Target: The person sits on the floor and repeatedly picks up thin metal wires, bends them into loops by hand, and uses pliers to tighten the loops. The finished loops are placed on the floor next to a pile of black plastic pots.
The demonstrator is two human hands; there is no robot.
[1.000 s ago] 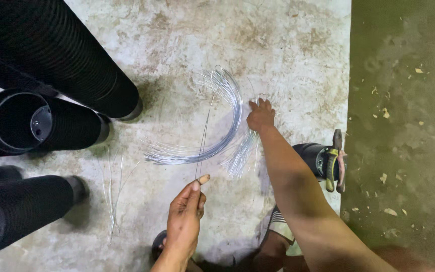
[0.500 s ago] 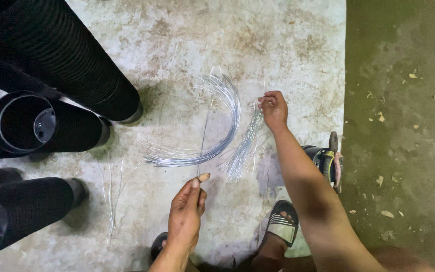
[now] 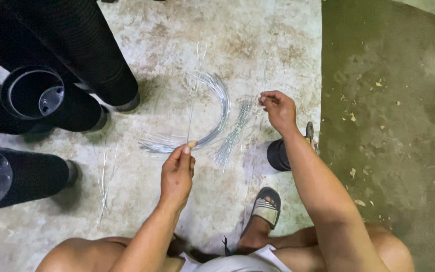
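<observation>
Stained concrete floor [image 3: 258,40] fills the head view, with black ribbed pipes [image 3: 76,55] at the left. Left hand [image 3: 177,174] has its fingers pinched shut on a thin upright wire [image 3: 191,113]. Right hand [image 3: 278,108] pinches another strand above a straight wire bundle [image 3: 232,133], beside a curved wire coil [image 3: 212,108] lying on the floor.

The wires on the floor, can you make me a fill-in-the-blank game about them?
1. The left hand pinches one thin ___ upright.
2. The curved wire bundle lies on the ___ floor.
3. The right hand is above the ___ bundle of wires.
4. The ribbed pipes are ___ in colour.

Missing words: wire; concrete; straight; black
</observation>
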